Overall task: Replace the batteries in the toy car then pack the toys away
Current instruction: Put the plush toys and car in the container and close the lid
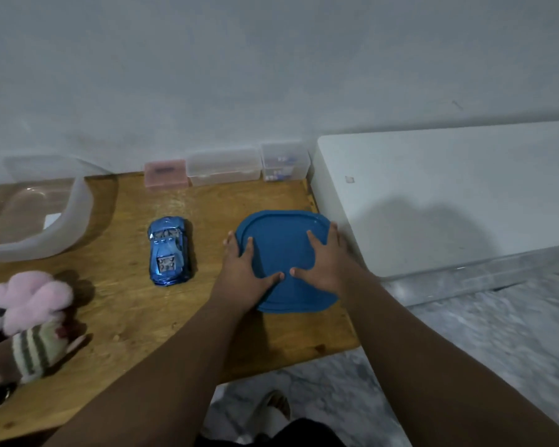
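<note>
left hand (249, 272) and right hand (325, 261) flat, fingers spread, pressing blue lid (281, 233) on counter (126, 311). toy car (170, 251) sits left, untouched. i judge: hook rim edges, lift lid level.

Home room, wooden table (126, 317) against a plain wall (271, 75), marbled floor (497, 333), plush toys (29, 304), small plastic boxes (223, 167)

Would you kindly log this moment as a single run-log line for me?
left hand: flat on blue lid | right hand: flat on lid | toy car: on table, left of lid, untouched
</note>
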